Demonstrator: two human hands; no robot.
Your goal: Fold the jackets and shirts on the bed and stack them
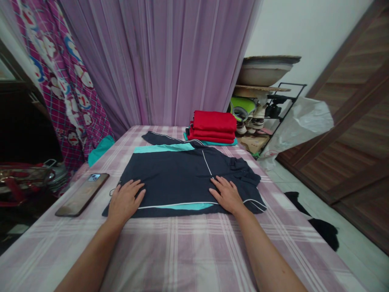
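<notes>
A dark navy shirt with teal bands and thin white piping lies flat on a bed covered by a pink plaid sheet. My left hand rests palm down on the shirt's near left corner, fingers spread. My right hand presses flat on the shirt's near right part, close to the white seam. Neither hand grips anything. One sleeve sticks out at the far left of the shirt.
A stack of folded red clothes sits at the bed's far end. A phone lies left of the shirt. Purple curtains hang behind. A shoe rack, a white plastic bag and a wooden door stand on the right.
</notes>
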